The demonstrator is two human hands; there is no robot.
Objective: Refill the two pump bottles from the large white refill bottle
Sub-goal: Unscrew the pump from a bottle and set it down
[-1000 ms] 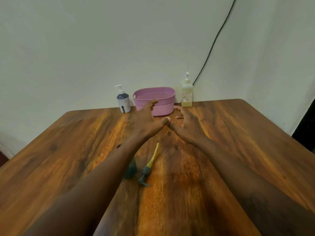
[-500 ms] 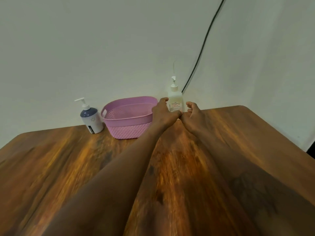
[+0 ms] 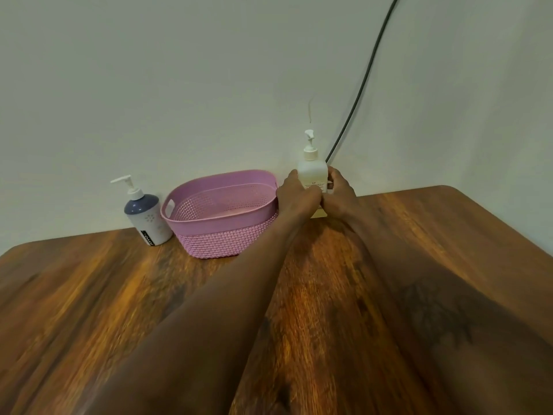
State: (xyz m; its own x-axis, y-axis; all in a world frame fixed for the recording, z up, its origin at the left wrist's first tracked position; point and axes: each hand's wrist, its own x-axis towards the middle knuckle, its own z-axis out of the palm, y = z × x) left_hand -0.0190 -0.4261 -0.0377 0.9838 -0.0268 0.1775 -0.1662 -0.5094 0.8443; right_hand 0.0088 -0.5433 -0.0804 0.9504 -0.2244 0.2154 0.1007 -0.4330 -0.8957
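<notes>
We see a lilac plastic basket (image 3: pixel 221 238) standing on a brown wooden table (image 3: pixel 89 295), close to the far edge. Its upper wall is perforated, its lower part has a woven pattern, and a handle slot is cut in its left end. Behind it rises a pale wall (image 3: pixel 179 85), down which a black cable (image 3: pixel 362 85) runs slantwise.

I log three items along the table's (image 3: pixel 89 295) far edge. Left pump bottle (image 3: pixel 146 218), then basket (image 3: pixel 223 235), then right pump bottle (image 3: pixel 312 172).
</notes>
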